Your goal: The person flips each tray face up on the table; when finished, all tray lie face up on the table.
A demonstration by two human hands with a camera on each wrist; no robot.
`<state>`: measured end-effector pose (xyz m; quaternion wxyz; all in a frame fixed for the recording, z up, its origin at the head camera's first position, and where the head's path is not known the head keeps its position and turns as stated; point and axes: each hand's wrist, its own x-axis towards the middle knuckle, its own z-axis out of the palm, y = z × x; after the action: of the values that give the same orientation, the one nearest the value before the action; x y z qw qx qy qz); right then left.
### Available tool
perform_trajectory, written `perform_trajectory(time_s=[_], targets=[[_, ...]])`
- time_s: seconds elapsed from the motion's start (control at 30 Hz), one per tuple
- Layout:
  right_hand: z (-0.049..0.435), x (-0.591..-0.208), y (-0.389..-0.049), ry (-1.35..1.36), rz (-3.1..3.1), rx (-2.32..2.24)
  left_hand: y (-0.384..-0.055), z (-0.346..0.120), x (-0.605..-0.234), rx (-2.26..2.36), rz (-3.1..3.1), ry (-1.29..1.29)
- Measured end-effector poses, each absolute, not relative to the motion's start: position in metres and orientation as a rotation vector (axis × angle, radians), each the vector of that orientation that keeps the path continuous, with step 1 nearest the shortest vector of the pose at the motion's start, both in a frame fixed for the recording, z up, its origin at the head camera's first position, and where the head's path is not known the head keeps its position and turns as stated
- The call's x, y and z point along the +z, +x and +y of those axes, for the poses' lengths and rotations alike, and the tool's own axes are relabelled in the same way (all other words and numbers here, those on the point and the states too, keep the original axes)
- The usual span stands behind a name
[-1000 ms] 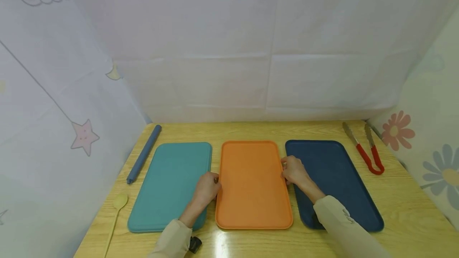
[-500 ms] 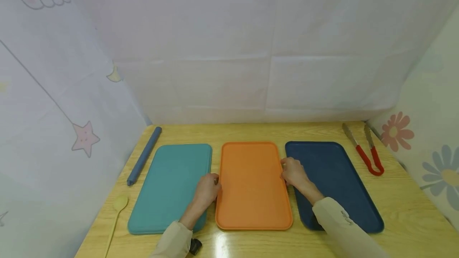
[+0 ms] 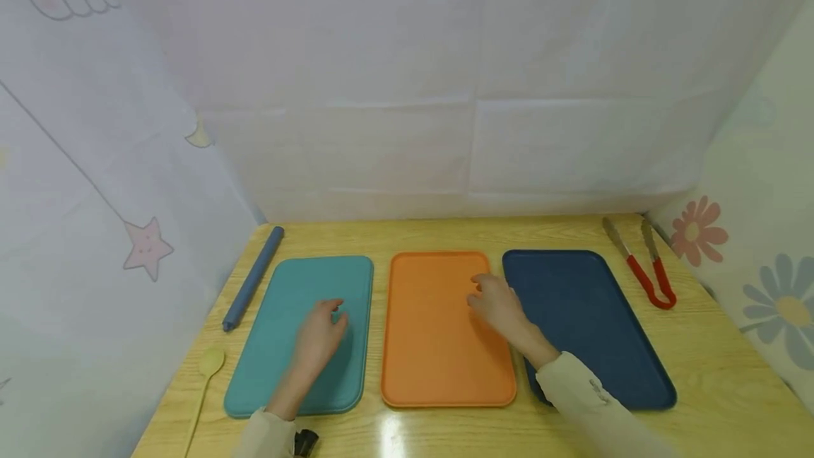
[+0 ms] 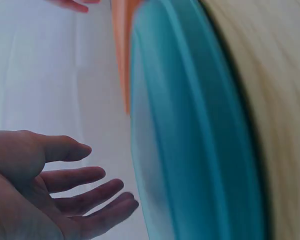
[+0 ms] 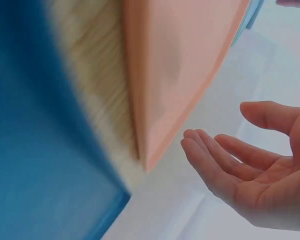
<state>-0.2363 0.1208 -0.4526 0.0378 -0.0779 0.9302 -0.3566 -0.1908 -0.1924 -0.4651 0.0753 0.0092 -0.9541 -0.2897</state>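
Three rectangular trays lie side by side on a wood-grain table: a teal tray (image 3: 267, 373), an orange tray (image 3: 439, 366) and a dark blue tray (image 3: 591, 331). Above the teal tray hovers my left hand (image 3: 316, 338), its fingers apart and loosely bent; the left wrist view shows this hand (image 4: 65, 190) with nothing in it. Over the right part of the orange tray is my right hand (image 3: 499, 306), also holding nothing. Its fingers (image 5: 217, 165) are relaxed and the thumb stands away from them in the right wrist view. Both hands are raised off the trays.
Left of the teal tray lie a blue rolled-up length (image 3: 253, 279) and a yellow long-handled spoon (image 3: 202, 394). Red-handled tongs (image 3: 651, 281) rest spread at the far right. White cloth (image 3: 381, 90) hangs behind the table (image 3: 445, 437) and at both sides.
Both hands have let go of the orange tray's sides and lifted. The left hand has moved left over the teal tray, the right hand slightly left over the orange tray.
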Motion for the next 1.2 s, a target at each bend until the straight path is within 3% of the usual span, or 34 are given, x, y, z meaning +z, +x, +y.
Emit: perform_trajectory(time_s=[0.43,0.83,1.2], targets=[[0.069,-0.449,-0.24,-0.405,2.737,-1.186,-0.181,-0.274,-0.477,-0.608,-2.874,0.158],[0.032,-0.447,-0.234,-0.486,2.672,-1.129,-0.174,-0.29,-0.473,-0.565,-3.026,0.289],[0.001,-0.449,-0.232,-0.52,2.648,-1.112,-0.181,-0.305,-0.477,-0.561,-3.075,0.201]])
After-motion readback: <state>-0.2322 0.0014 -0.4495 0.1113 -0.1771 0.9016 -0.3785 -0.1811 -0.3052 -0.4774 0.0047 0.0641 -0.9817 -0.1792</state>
